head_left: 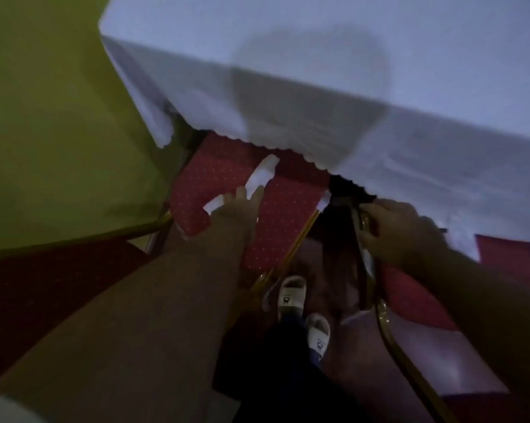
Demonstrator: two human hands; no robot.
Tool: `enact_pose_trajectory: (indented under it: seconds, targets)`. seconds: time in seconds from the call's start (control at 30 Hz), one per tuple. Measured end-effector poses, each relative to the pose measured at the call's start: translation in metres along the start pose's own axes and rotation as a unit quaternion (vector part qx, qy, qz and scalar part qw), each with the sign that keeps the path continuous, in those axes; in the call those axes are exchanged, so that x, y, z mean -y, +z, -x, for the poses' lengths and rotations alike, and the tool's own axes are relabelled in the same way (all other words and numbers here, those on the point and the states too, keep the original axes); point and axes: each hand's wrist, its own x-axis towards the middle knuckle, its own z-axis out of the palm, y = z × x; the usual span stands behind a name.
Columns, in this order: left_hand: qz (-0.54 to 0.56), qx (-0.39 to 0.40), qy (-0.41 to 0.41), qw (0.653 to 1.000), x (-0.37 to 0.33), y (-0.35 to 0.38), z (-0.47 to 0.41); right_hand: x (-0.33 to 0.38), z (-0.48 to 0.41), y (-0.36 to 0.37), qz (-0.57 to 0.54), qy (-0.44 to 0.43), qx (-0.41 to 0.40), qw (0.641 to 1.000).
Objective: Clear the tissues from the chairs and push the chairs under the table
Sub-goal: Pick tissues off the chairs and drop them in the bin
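A red dotted chair seat [221,175] with a gold frame sits partly under the white-clothed table [318,87]. A white tissue [262,174] lies in a strip across the seat. My left hand [236,209] rests on the seat with its fingertips on the tissue's near part. My right hand [401,230] is closed around the gold frame of a second red chair [410,297] on the right, just below the tablecloth's hem.
A green wall or panel [59,132] fills the left side. Dark red carpet [44,282] covers the floor. My feet in white slippers [291,294] stand between the two chairs. The tablecloth's scalloped hem [303,163] hangs over the seat's far edge.
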Motion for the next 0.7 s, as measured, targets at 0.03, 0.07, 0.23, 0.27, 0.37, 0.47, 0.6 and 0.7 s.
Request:
enact_pose_trajectory:
  seconds: [0.03, 0.07, 0.23, 0.27, 0.37, 0.47, 0.6, 0.7]
  targets:
    - [-0.025, 0.010, 0.006, 1.000, 0.001, 0.012, -0.017, -0.004, -0.015, 0.014, -0.006, -0.005, 0.005, 1.000]
    - [-0.013, 0.002, 0.000, 1.000, 0.002, 0.024, -0.033, -0.007, -0.031, 0.026, -0.009, -0.002, 0.010, 1.000]
    - [-0.011, 0.007, 0.010, 1.000, 0.023, 0.088, -0.101, -0.028, -0.094, 0.100, -0.011, -0.027, 0.040, 0.999]
    - [0.001, 0.008, 0.018, 1.000, 0.029, 0.096, -0.105, -0.030, -0.100, 0.105, -0.025, -0.023, 0.048, 0.998]
    - [0.022, -0.059, 0.014, 0.998, 0.030, 0.102, -0.109, -0.041, -0.105, 0.120, -0.050, -0.009, 0.059, 0.997]
    - [0.086, -0.063, 0.017, 0.994, 0.021, 0.100, -0.110, -0.051, -0.093, 0.123, -0.062, 0.018, 0.058, 0.996]
    - [0.136, -0.051, 0.072, 0.987, -0.018, 0.087, -0.116, -0.067, -0.067, 0.101, -0.044, 0.069, 0.039, 0.996]
    - [0.166, -0.040, 0.105, 0.980, -0.083, 0.053, -0.119, -0.081, -0.049, 0.084, -0.020, 0.115, 0.018, 0.993]
